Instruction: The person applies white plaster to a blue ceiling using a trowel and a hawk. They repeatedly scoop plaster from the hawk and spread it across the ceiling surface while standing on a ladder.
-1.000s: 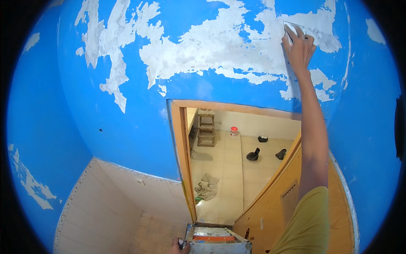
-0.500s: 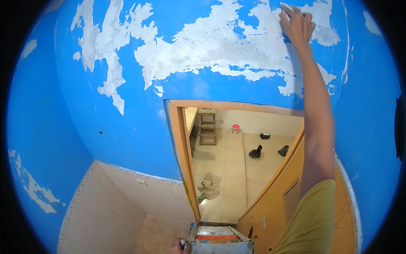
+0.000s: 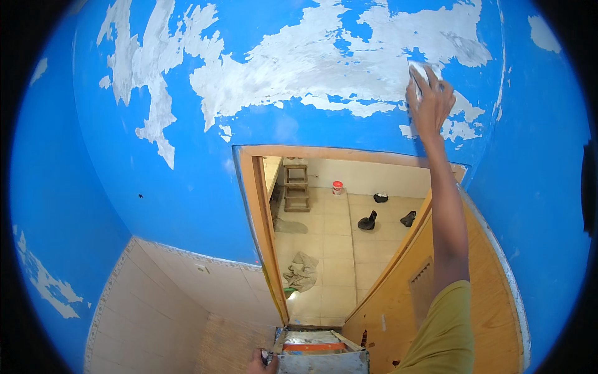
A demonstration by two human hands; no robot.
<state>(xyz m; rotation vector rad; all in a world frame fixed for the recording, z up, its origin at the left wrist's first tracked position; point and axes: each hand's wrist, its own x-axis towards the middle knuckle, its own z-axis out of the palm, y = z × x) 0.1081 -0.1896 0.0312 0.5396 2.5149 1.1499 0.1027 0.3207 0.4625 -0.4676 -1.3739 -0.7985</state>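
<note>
My right hand (image 3: 430, 103) is raised high over the doorway, fingers spread over a small pale sheet, apparently folded sandpaper (image 3: 426, 70), pressed flat against the wall. Around it the blue wall (image 3: 187, 206) carries large ragged patches of whitish filler (image 3: 293, 68). Low in the picture, my left hand (image 3: 265, 363) closes around the left edge of a stepladder (image 3: 322, 363), beside a small dark fitting. Part of that hand is cut off by the lower edge.
A wooden door frame (image 3: 246, 206) surrounds the opening below, with a wooden door (image 3: 492, 299) swung in at right. Beyond lie a crumpled cloth (image 3: 301, 272), black bags (image 3: 367, 221), a red-lidded bucket (image 3: 337, 187) and a wooden step stool (image 3: 296, 187). Pale tiles (image 3: 162, 299) line the lower left wall.
My right hand has slid down the wall with the sandpaper, from near the top edge toward the door frame. The left hand stays at the ladder. The view has shifted slightly.
</note>
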